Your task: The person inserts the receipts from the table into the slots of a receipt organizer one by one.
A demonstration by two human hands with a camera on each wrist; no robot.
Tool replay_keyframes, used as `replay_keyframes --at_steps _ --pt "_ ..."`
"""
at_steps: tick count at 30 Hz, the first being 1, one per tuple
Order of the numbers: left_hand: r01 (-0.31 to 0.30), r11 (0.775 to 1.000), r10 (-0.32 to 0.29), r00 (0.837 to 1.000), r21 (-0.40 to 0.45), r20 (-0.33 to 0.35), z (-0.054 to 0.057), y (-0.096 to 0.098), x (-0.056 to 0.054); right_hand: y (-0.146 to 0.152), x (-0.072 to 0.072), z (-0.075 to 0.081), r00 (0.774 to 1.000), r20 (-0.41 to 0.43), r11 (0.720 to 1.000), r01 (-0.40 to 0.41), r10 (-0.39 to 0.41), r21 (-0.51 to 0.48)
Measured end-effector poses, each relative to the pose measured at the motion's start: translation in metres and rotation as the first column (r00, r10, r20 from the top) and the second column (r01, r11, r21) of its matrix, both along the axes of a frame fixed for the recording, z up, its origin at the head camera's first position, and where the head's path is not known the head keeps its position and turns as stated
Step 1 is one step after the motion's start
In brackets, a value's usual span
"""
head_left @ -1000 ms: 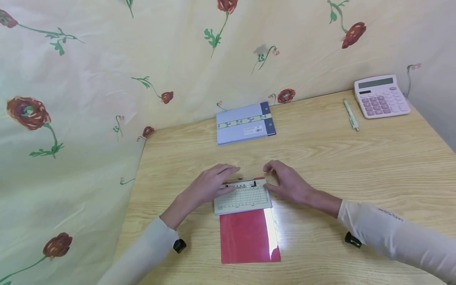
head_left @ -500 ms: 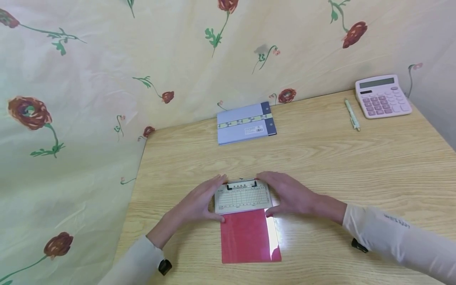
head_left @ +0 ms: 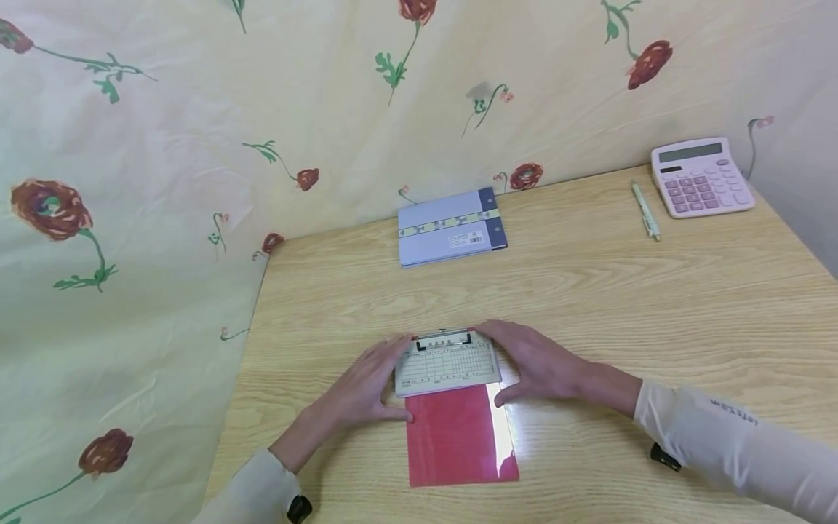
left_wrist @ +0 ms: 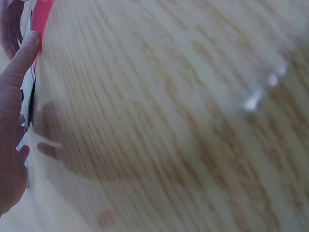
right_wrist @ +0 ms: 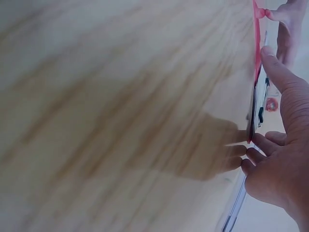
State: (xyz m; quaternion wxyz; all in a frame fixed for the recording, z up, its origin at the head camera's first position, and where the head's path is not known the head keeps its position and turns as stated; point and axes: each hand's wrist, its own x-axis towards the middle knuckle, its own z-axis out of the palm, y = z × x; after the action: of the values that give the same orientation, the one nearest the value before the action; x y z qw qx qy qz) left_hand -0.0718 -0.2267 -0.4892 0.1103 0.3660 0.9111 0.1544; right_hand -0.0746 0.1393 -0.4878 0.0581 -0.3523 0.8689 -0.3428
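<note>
A red clipboard (head_left: pixel 452 444) lies on the table, a pad of printed forms (head_left: pixel 448 367) under its metal clip (head_left: pixel 444 339). My left hand (head_left: pixel 363 386) is at the left side, fingertips by the upper left corner and thumb at the board's left edge. Opposite it, my right hand (head_left: pixel 540 360) has its fingertips at the upper right corner and its thumb over the right edge. In the right wrist view, the right fingertips (right_wrist: pixel 253 145) touch the corner of the clipboard. The left wrist view shows the left thumb (left_wrist: pixel 26 50) against the red edge.
Beyond the clipboard lies a blue notebook (head_left: pixel 435 251) with a patterned band, near the flowered cloth wall (head_left: pixel 327 94). A pale green pen (head_left: pixel 645 211) and a pink calculator (head_left: pixel 703 178) are at the back right. The wooden table (head_left: pixel 589 291) extends around them.
Both hands have moved from the clip to the clipboard's sides, with thumbs now lower along its edges. Over the last half second they shifted slightly towards me. The clipboard stays nearly in place.
</note>
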Motion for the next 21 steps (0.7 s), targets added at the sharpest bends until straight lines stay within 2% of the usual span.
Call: replay_keyframes --at_steps 10,14,21 --pt "-0.008 1.0 0.009 0.999 -0.012 0.033 -0.001 0.003 -0.003 0.005 -0.001 -0.003 1.0 0.007 1.0 0.016 -0.016 0.013" --pt "-0.01 1.0 0.01 1.0 -0.009 0.021 -0.001 0.008 -0.009 0.009 -0.005 -0.002 1.0 0.012 1.0 0.027 -0.027 0.01" --pt "0.004 0.999 -0.005 1.0 -0.046 -0.012 0.002 0.021 -0.022 0.02 -0.015 0.0 0.997 0.066 0.999 0.04 -0.041 0.012"
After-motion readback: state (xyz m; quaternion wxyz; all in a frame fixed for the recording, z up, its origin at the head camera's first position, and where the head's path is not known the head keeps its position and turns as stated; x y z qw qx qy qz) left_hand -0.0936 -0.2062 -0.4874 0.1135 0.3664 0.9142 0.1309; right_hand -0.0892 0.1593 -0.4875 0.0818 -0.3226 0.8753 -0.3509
